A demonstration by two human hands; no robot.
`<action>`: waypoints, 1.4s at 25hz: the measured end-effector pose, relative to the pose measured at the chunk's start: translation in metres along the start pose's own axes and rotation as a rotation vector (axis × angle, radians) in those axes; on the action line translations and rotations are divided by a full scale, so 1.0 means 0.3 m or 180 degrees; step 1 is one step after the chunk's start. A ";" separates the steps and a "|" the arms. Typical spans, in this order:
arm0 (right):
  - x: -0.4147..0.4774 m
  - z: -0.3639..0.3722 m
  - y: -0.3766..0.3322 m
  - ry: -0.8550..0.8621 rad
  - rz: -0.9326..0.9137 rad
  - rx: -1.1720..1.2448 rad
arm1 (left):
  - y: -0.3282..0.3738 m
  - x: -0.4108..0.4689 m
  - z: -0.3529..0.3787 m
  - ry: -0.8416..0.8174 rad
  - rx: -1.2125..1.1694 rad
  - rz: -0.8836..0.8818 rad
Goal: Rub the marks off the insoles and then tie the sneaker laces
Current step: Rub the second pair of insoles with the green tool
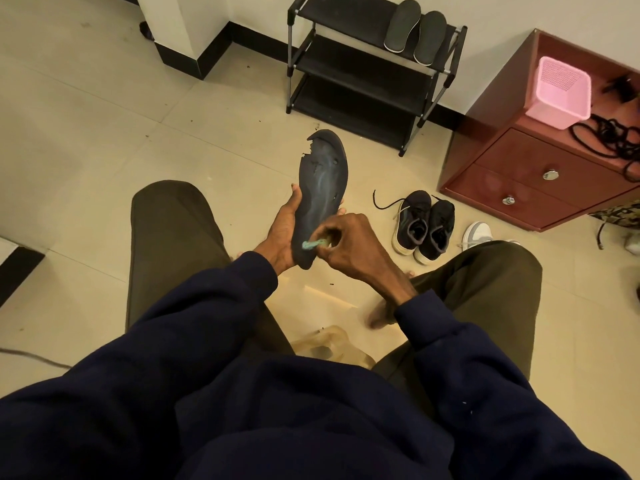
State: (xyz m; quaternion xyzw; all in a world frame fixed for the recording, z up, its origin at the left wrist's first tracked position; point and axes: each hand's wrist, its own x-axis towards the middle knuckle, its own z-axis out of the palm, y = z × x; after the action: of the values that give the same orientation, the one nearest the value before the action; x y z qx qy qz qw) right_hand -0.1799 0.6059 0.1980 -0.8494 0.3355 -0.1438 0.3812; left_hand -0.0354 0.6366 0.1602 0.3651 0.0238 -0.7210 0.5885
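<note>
Beige tiled floor (104, 133), seen from a seated position; black shoe rack (363, 81) and red cabinet (519, 161) with pink basket (557, 91) by the wall. Left hand (282, 230) grips a worn dark insole (322, 178) above the knees; right hand (349, 244), fingers curled, pinches a teal piece (311, 243) against its heel. Black sneakers (422, 223), laces loose, stand near the cabinet

You're in a home, at the corner where the shoes are kept.
Around you are a pale tiled floor (104, 116), a black shoe rack (367, 64) against the wall holding two insoles (414, 29), a red drawer cabinet (519, 168) with a pink basket (557, 93) on top, and dark sneakers (424, 221) on the tiles.
</note>
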 end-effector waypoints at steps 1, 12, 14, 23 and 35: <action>0.004 0.000 0.009 0.0234 0.0007 -0.0158 | 0.000 0.001 -0.001 0.0030 0.0021 0.0009; 0.039 -0.024 0.082 0.1059 0.0148 -0.0800 | -0.042 -0.001 0.002 0.0017 0.0676 -0.0130; 0.031 -0.024 0.068 0.0805 0.0102 -0.0572 | -0.056 0.005 0.008 -0.0001 0.0806 -0.0137; 0.049 -0.063 0.118 0.1138 0.0246 -0.0972 | -0.073 0.013 0.006 -0.0056 0.0622 -0.0070; 0.049 -0.049 0.117 0.1077 0.0075 -0.1245 | -0.079 0.010 0.013 0.0022 0.0716 -0.0088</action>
State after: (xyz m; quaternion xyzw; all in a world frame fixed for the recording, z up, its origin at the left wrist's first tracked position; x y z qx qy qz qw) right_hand -0.1926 0.5709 0.1814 -0.8668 0.4257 -0.2118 0.1498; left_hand -0.0579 0.6393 0.1520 0.4309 -0.0501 -0.7259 0.5337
